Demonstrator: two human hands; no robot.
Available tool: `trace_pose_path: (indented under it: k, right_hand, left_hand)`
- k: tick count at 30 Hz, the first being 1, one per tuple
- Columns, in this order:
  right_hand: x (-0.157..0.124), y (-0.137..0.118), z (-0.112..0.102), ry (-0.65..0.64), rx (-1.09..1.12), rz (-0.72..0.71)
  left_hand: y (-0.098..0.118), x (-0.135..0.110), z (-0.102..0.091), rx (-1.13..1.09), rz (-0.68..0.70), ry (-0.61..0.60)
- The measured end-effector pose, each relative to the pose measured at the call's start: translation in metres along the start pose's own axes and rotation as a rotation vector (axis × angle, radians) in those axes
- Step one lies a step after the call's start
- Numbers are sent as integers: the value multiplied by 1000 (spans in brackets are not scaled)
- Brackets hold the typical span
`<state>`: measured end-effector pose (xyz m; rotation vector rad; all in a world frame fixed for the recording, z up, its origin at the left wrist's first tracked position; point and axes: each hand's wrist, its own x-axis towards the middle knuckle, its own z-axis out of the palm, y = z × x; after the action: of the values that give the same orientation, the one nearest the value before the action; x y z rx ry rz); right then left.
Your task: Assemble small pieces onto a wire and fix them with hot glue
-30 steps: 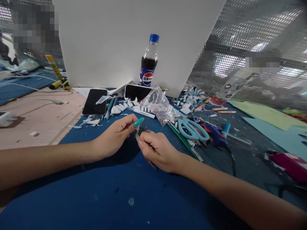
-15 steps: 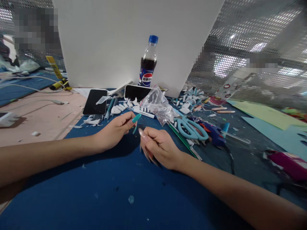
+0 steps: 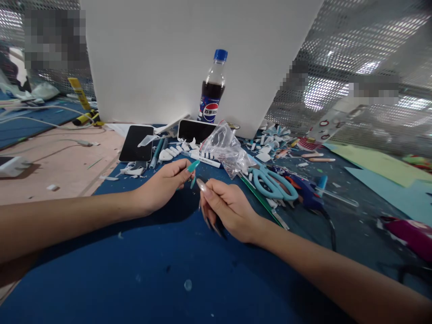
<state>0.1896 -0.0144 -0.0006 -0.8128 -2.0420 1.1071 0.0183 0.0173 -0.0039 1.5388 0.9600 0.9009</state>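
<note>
My left hand (image 3: 165, 184) is held above the blue table mat (image 3: 141, 274), its thumb and fingers pinched together. Long teal nails show at its tips; whatever lies between them is too small to make out. Just to the right, my right hand (image 3: 232, 207) has its thumb pressed toward the index finger and the other fingers curled beneath. Its nails are long, pale and shiny, and anything in that pinch is hidden. The two sets of fingertips nearly meet. Behind them lie a white marker (image 3: 207, 160) and a crumpled clear plastic bag (image 3: 227, 148).
A cola bottle (image 3: 213, 90) stands before a white board (image 3: 151, 58). Two phones, one flat (image 3: 137, 144), lie left of it. Light-blue scissors (image 3: 273, 182), a blue glue gun (image 3: 307, 191) and coloured paper (image 3: 388, 162) lie at right, among white scraps (image 3: 270, 144).
The view has shifted slightly, so the table things sit a little further right. Both hands keep nearly the same pose, with the right hand's lower fingers moved a little.
</note>
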Motion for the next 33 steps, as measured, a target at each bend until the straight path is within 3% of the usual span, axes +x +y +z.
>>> trace_pose_path:
  k: [33]
  right_hand:
    - [0,0,-1,-18,-27,27]
  left_hand:
    - [1,1,-1,82,81,-28]
